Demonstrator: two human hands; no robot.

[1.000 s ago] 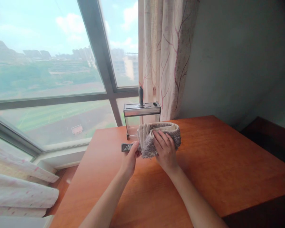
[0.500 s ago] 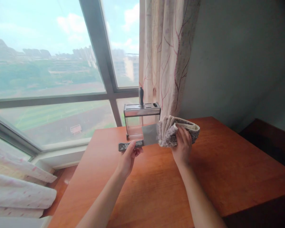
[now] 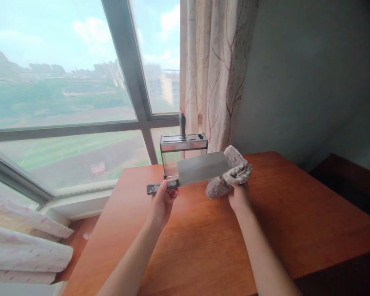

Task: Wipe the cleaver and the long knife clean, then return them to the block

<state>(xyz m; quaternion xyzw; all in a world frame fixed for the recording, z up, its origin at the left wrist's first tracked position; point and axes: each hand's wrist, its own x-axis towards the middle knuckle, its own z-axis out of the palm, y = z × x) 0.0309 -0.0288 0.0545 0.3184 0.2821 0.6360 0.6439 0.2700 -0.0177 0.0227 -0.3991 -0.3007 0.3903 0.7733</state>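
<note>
My left hand is closed around the dark handle of a cleaver, whose broad grey blade points to the right above the table. A fluffy grey-brown cloth is bunched in my right hand. The cloth lies against the far end of the blade and hides its tip; folds of it hang on both sides of the blade. Most of my right fingers are covered by the cloth. Behind the blade stands a clear-sided knife block with a metal top, and one dark-handled knife is upright in it.
The brown wooden table reaches up to the window on the left. A patterned curtain hangs behind the knife block. To the right is a dark wall. Another curtain hangs at lower left.
My right hand has slid the cloth out to the blade's far end, so more blade shows. The cloth has turned and bunched up. My left hand and the cleaver have shifted slightly left.
</note>
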